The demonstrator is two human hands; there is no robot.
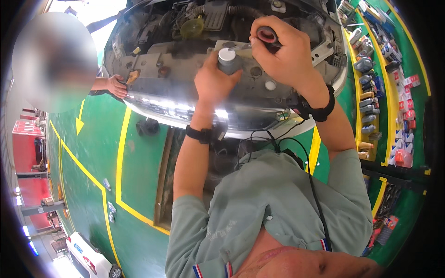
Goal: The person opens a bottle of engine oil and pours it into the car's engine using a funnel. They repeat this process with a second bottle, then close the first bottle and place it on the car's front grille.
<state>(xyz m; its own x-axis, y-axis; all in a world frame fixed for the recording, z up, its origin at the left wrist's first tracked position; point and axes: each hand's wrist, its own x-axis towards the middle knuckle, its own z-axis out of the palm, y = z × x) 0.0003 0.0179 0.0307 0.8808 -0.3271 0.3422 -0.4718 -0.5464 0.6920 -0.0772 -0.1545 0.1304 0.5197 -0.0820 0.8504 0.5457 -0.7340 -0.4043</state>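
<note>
Over the front panel of a car with its hood up, my left hand [214, 82] grips a small grey bottle [228, 68] with a white round top [226, 54]. My right hand [289, 55] is wrapped round the dark and red handle of a screwdriver [267, 35]. Its thin metal shaft points left, and the tip is at the white top; whether it touches is too small to tell. Beside my right hand, a pale round disc [270, 85] lies on the panel. A yellow funnel [192, 28] stands in the engine bay [162, 28].
At the left a co-worker's hand [117, 86] rests on the car's front edge. Yellow shelves [359, 92] with bottles and boxes line the right. A dark floor pit [164, 185] lies below the bumper. Cables [308, 157] hang from my wrist straps. Bottles [111, 208] lie on the green floor.
</note>
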